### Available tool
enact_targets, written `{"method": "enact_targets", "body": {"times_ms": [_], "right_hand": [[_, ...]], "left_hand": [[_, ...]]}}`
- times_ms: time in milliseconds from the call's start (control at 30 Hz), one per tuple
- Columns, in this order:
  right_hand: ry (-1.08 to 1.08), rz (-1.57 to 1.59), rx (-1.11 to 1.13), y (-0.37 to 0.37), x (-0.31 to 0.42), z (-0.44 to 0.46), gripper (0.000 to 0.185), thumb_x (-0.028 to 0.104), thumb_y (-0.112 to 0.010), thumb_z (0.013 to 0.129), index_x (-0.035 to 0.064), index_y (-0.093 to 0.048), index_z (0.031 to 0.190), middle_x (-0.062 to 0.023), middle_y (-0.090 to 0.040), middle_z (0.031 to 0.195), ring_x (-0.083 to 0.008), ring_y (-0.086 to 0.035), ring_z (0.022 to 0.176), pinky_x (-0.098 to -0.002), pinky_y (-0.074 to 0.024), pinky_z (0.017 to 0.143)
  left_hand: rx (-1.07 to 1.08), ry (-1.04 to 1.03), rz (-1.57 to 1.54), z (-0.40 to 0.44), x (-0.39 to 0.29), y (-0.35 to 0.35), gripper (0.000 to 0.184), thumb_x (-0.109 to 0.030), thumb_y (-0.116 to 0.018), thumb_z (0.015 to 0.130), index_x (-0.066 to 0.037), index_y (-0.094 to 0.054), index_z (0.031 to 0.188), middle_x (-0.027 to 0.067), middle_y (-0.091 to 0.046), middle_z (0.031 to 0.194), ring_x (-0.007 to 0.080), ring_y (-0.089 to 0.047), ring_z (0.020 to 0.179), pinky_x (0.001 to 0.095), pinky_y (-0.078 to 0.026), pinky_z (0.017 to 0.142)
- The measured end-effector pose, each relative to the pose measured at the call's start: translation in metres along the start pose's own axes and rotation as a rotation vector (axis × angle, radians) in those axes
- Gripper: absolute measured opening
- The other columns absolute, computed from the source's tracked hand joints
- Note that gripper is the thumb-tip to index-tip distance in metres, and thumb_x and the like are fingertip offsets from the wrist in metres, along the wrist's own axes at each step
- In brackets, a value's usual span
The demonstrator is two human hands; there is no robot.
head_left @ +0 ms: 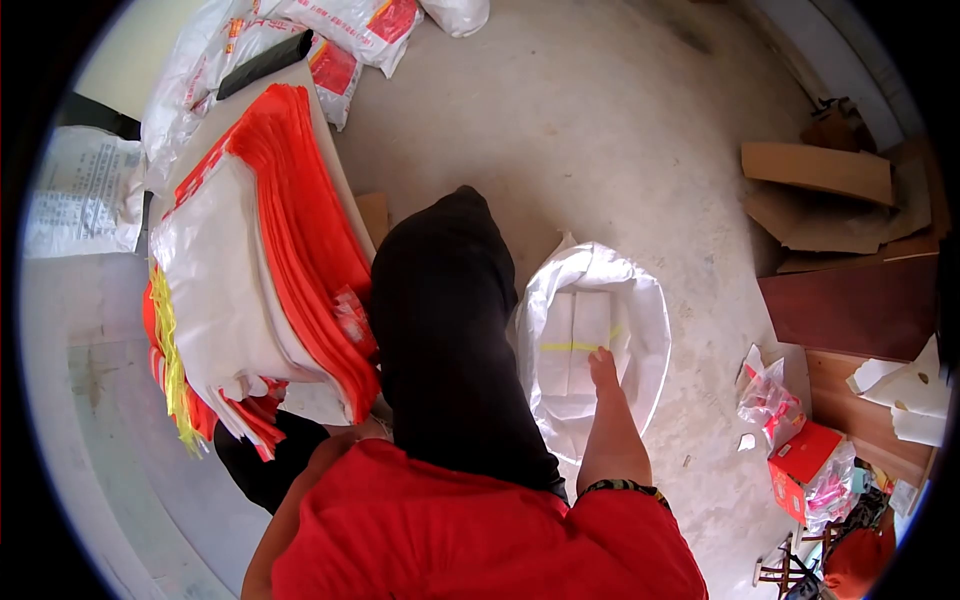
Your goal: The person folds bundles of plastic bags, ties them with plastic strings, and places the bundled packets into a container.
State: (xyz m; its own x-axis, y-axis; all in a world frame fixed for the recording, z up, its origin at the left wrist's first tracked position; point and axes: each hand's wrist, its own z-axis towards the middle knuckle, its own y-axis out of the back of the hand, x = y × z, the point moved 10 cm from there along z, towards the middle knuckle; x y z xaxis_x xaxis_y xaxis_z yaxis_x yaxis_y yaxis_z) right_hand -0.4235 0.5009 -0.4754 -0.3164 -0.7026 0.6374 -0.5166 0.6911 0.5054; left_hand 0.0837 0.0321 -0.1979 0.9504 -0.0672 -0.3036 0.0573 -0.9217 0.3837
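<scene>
My right hand (603, 368) reaches down into an open white woven sack (655, 330) on the floor. Its fingers are closed at a thin yellow strap (560, 347) that runs across pale, flat-sided bundles (590, 312) inside the sack. On the left, my arm bends down between my thigh and a tall stack of red and white folded bags (300, 200). My left hand is mostly hidden there, so its fingers do not show. Yellow strings (165, 350) hang from the stack's left side.
White plastic sacks with red print (350, 30) lie at the top left, near a dark roll (265, 65). Flattened cardboard (815, 175), a dark red panel (850, 310) and a red box (805, 455) line the right side. A printed white sack (85, 190) is at far left.
</scene>
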Motion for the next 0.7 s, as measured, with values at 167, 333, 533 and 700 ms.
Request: {"method": "enact_targets", "body": {"times_ms": [167, 333, 533, 700], "right_hand": [[-0.046, -0.038, 0.11, -0.003, 0.021, -0.014, 0.066, 0.033, -0.065, 0.097, -0.0027, -0.049, 0.149, -0.0242, -0.045, 0.157, -0.0358, -0.042, 0.147, -0.0394, -0.0348, 0.12], [-0.036, -0.117, 0.089, -0.017, 0.029, -0.016, 0.068, 0.034, -0.065, 0.096, -0.0025, -0.047, 0.151, -0.0251, -0.042, 0.159, -0.0357, -0.04, 0.149, -0.04, -0.0353, 0.12], [0.016, -0.104, 0.017, -0.007, 0.056, -0.015, 0.064, 0.031, -0.067, 0.095, -0.0017, -0.052, 0.148, -0.0251, -0.053, 0.15, -0.0383, -0.048, 0.143, -0.0415, -0.0389, 0.117], [0.073, -0.016, -0.045, 0.018, 0.111, -0.026, 0.054, 0.027, -0.066, 0.097, -0.0023, -0.058, 0.142, -0.02, -0.063, 0.141, -0.0338, -0.056, 0.134, -0.0399, -0.0424, 0.114]], "left_hand": [[0.025, -0.293, 0.413, -0.005, -0.035, -0.003, 0.035, -0.024, -0.05, 0.105, -0.001, -0.066, 0.126, 0.0162, -0.071, 0.119, 0.0304, -0.066, 0.109, 0.0375, -0.049, 0.096], [0.232, -0.268, -0.279, 0.047, 0.049, -0.032, 0.036, -0.027, -0.051, 0.104, -0.006, -0.066, 0.128, 0.0164, -0.069, 0.126, 0.031, -0.066, 0.113, 0.0371, -0.05, 0.097], [-0.11, -0.46, 0.415, 0.05, 0.047, -0.014, 0.033, -0.026, -0.049, 0.103, -0.007, -0.065, 0.124, 0.0137, -0.069, 0.126, 0.0247, -0.066, 0.111, 0.0342, -0.051, 0.093], [0.383, -0.543, -0.361, 0.076, 0.044, -0.047, 0.023, -0.016, -0.051, 0.1, -0.003, -0.063, 0.115, 0.0111, -0.069, 0.114, 0.0184, -0.065, 0.099, 0.0316, -0.051, 0.087]]}}
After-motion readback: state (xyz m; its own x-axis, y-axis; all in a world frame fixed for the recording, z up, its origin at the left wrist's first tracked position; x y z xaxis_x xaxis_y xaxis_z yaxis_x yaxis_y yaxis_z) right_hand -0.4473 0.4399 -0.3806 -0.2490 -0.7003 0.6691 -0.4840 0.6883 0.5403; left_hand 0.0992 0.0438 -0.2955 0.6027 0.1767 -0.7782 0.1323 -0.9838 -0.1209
